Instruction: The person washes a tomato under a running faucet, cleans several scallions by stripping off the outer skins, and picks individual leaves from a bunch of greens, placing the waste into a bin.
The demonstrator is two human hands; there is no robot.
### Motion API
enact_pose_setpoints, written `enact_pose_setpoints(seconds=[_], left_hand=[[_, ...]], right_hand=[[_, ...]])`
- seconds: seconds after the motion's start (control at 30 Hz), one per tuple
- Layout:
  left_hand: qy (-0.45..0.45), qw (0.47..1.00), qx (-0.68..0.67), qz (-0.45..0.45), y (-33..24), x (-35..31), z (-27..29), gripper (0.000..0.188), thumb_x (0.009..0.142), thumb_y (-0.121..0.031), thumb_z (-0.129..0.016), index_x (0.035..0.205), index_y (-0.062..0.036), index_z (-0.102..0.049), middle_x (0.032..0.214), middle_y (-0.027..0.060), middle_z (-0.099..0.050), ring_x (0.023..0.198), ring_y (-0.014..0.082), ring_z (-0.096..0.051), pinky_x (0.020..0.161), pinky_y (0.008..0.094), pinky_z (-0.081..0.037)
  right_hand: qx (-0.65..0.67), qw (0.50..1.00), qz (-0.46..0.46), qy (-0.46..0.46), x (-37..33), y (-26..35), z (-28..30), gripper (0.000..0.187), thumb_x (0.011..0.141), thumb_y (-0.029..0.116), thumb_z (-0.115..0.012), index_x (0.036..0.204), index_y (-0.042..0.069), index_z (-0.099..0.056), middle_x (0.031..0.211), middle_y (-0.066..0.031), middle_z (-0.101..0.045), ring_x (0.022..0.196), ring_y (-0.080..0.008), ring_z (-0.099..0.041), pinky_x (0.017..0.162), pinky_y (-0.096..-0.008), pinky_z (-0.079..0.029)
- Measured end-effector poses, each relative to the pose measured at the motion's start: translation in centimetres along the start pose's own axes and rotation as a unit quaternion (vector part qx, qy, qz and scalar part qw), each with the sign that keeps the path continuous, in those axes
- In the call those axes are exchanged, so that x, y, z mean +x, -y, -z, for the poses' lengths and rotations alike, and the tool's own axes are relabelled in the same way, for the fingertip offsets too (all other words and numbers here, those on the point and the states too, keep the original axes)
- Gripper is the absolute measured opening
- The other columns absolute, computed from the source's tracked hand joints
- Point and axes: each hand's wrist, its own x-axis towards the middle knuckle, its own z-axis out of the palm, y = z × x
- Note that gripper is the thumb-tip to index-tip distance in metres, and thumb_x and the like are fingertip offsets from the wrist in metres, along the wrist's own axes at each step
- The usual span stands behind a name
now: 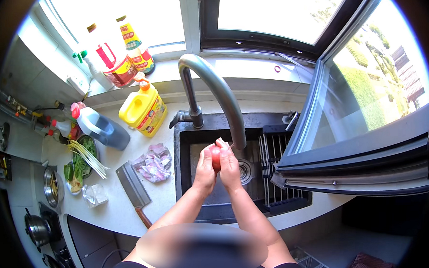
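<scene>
Over the dark sink point(183, 180), both my hands are cupped around a round, smooth, pinkish-red vegetable point(216, 155), whose exact kind I cannot make out. My left hand point(206, 168) wraps its left side and my right hand point(229, 167) its right side, fingertips meeting at the far end. A thin reddish strand shows by the right fingertips. The grey curved faucet point(221, 91) arches down, its spout end just beyond my right hand. Whether water runs cannot be seen. Below my hands lies the round drain point(245, 171).
Left of the sink lie a crumpled cloth point(155, 164) and a cleaver point(134, 187). Behind them stand a yellow jug point(144, 109) and a dark-liquid bottle point(104, 129). Greens point(85, 159) rest further left. A black rack point(270, 170) spans the sink's right side; an open window sash point(363, 121) overhangs the counter.
</scene>
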Motion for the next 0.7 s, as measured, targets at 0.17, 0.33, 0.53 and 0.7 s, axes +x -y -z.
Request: enact_pose_setpoints(seconds=[0.17, 0.33, 0.53, 0.7], left_hand=[[-0.035, 0.987, 0.054, 0.148, -1.8, 1.2, 0.6, 0.063, 0.088, -0.066, -0.021, 0.098, -0.012, -0.053, 0.066, 0.0022, -0.054, 0.045, 0.01, -0.047, 0.037, 0.023, -0.037], [-0.013, 0.97, 0.116, 0.215, -2.2, 0.6, -0.2, 0.065, 0.083, -0.073, -0.024, 0.09, -0.0164, -0.055, 0.06, 0.0, -0.047, 0.035, 0.007, -0.034, 0.03, 0.0231, -0.021], [-0.074, 0.865, 0.475, -0.139, 0.6, 0.4, -0.1, 0.054, 0.095, -0.047, -0.03, 0.097, -0.002, -0.059, 0.08, 0.017, -0.064, 0.074, 0.0329, -0.063, 0.063, 0.0409, -0.047], [-0.045, 0.825, 0.548, -0.131, -0.4, -1.4, -0.7, 0.053, 0.092, -0.05, -0.036, 0.103, -0.0009, -0.053, 0.086, 0.0219, -0.062, 0.086, 0.0398, -0.06, 0.069, 0.0449, -0.047]], right_hand=[[-0.067, 0.992, 0.058, 0.086, 0.2, 1.4, 0.7, 0.035, 0.087, 0.022, -0.056, 0.118, 0.006, -0.055, 0.126, -0.0155, -0.051, 0.124, -0.0281, -0.041, 0.103, -0.0354, -0.031], [0.017, 0.999, -0.033, 0.032, 0.1, 0.4, 1.0, 0.033, 0.08, 0.021, -0.064, 0.108, 0.003, -0.059, 0.108, -0.0108, -0.06, 0.102, -0.0193, -0.055, 0.091, -0.0304, -0.042], [0.263, 0.931, -0.192, -0.164, 0.9, -0.5, -0.4, 0.026, 0.09, 0.021, -0.05, 0.096, -0.002, -0.06, 0.092, -0.0097, -0.063, 0.081, -0.0148, -0.06, 0.073, -0.0261, -0.048], [0.411, 0.817, -0.339, -0.22, 1.6, -0.8, -0.1, 0.034, 0.093, 0.029, -0.046, 0.097, -0.003, -0.058, 0.093, -0.0133, -0.062, 0.081, -0.0192, -0.061, 0.072, -0.0304, -0.05]])
